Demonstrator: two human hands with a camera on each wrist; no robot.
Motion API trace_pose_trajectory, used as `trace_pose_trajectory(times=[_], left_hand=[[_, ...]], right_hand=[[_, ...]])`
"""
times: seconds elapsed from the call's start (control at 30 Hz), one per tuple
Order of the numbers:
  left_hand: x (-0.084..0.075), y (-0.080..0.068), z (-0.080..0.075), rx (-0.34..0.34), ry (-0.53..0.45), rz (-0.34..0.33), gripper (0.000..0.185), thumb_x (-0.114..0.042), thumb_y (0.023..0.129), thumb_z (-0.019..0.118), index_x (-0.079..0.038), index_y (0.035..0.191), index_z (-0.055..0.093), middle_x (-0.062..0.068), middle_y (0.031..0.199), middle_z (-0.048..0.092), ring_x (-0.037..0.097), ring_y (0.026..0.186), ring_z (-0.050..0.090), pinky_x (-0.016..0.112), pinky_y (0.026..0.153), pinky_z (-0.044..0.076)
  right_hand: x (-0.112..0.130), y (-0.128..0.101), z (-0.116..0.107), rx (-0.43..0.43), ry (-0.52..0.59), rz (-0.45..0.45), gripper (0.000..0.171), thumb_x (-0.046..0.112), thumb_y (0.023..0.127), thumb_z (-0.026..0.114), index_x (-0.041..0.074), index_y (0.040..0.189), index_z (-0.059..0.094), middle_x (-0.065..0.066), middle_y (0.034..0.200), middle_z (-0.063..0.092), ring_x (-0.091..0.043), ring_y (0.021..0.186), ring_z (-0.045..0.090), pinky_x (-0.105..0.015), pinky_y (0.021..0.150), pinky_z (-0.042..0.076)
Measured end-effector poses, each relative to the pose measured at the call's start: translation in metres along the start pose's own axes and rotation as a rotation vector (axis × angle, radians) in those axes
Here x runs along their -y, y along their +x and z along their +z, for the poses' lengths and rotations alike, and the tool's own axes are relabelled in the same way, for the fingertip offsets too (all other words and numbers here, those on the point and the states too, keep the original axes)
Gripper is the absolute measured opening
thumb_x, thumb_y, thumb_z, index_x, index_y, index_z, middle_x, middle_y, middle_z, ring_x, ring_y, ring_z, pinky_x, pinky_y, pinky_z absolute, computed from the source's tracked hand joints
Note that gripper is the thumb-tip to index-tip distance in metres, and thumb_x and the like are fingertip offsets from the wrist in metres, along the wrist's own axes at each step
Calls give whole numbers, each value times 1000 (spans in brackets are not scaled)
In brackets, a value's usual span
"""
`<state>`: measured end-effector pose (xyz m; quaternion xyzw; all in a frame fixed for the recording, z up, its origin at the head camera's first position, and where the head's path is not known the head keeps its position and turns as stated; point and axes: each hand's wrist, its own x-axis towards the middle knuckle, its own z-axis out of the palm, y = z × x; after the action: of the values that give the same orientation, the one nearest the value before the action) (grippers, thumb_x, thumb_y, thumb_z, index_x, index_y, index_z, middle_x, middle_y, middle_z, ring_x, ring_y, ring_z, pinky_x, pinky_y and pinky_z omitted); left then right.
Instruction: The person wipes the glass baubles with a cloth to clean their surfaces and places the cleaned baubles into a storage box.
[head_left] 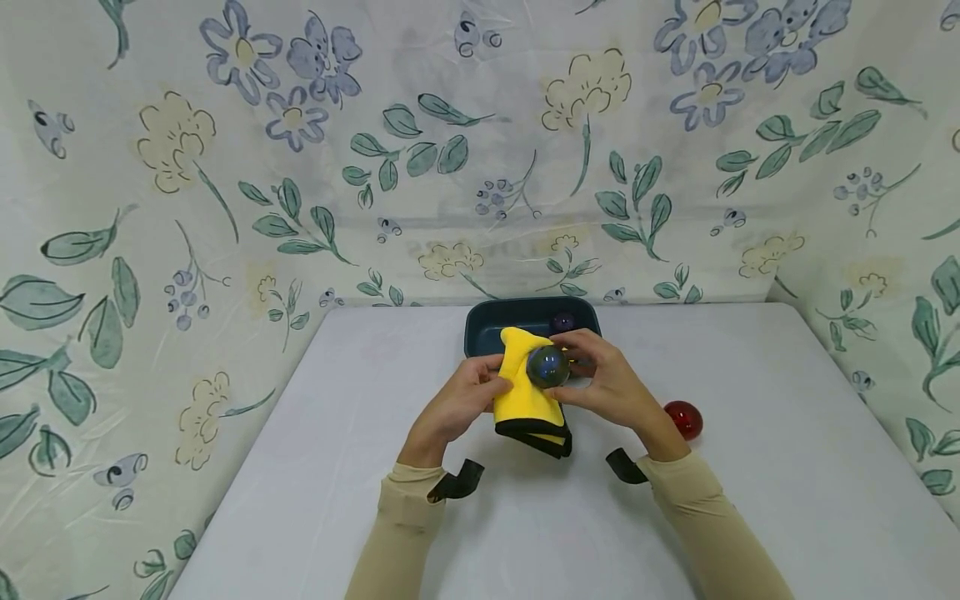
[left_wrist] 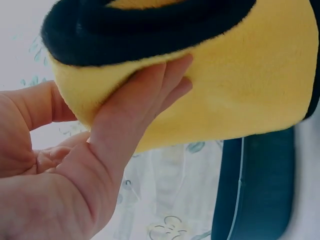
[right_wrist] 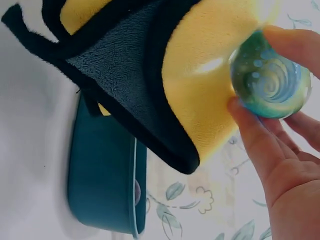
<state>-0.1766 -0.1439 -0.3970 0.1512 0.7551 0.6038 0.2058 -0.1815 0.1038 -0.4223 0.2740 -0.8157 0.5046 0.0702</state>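
Observation:
My left hand [head_left: 467,398] holds a folded yellow cloth [head_left: 522,400] with black edging, thumb on one side and fingers on the other. In the right wrist view the cloth's dark grey underside [right_wrist: 120,62] shows. My right hand [head_left: 606,379] grips a glass ball [head_left: 548,367] between thumb and fingers. Blue and green swirls fill the ball [right_wrist: 270,80] in the right wrist view, and it appears to touch the cloth. Both hands are raised above the table, in front of a dark teal tray [head_left: 480,321].
Inside the tray, toward its right end, lies a dark purple ball [head_left: 563,322]. A red ball [head_left: 684,420] sits on the white table [head_left: 337,433] beside my right wrist. Floral fabric [head_left: 420,208] hangs behind the table and along its sides.

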Motion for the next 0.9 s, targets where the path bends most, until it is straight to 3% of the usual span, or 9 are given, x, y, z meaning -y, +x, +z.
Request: trace_pose_trajectory(times=[0.27, 0.5, 0.67, 0.9], left_hand=[[0, 0, 1, -29, -11, -6, 52, -7, 103, 51, 3, 154, 42, 26, 136, 65, 18, 103, 72, 40, 96, 62], [0, -2, 1, -57, -18, -12, 54, -6, 103, 51, 3, 155, 40, 26, 138, 64, 20, 104, 72, 41, 97, 61], [-1, 0, 1, -72, -46, -27, 55, -7, 103, 51, 1, 156, 40, 25, 138, 64, 18, 100, 71, 39, 97, 62], [-2, 0, -2, -82, -73, -25, 55, -6, 103, 50, 3, 156, 37, 28, 137, 63, 15, 96, 71, 35, 93, 63]], right_hand=[[1, 0, -3, 16, -103, -4, 67, 13, 79, 89, 5, 139, 60, -13, 134, 64, -27, 113, 65, -48, 100, 59], [-2, 0, -3, 79, -175, 57, 67, 13, 79, 89, 3, 138, 60, -14, 135, 64, -28, 114, 63, -47, 100, 59], [-2, 0, -5, 139, -160, 114, 69, 11, 80, 86, 1, 141, 57, -17, 139, 61, -31, 119, 64, -50, 106, 56], [-3, -1, -8, 185, -101, 108, 70, 10, 81, 84, 1, 143, 54, -18, 144, 58, -33, 124, 62, -51, 107, 55]])
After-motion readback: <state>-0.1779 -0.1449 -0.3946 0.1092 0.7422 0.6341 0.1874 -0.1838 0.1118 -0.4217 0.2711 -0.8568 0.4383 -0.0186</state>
